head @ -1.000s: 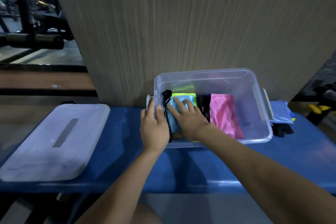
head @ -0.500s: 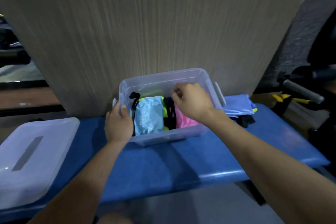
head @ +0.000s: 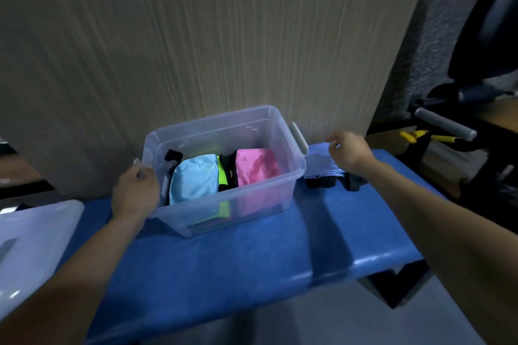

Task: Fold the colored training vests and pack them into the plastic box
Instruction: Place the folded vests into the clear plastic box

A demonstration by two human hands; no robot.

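Observation:
A clear plastic box stands on the blue bench. Inside it lie a folded light-blue vest, a strip of neon-yellow vest and a folded pink vest, all with black trim. My left hand grips the box's left end by the rim. My right hand hovers with loosely curled fingers over a pale blue vest with black trim that lies on the bench just right of the box. It holds nothing.
The box's translucent lid lies on the bench at the left. A tall corrugated panel stands right behind the box. Gym equipment with a grey padded bar and yellow-handled items sits at the right, past the bench end.
My right hand has left the box, where it pressed on the vests, and moved right, over the pale blue vest on the bench. My left hand stays on the box's left rim.

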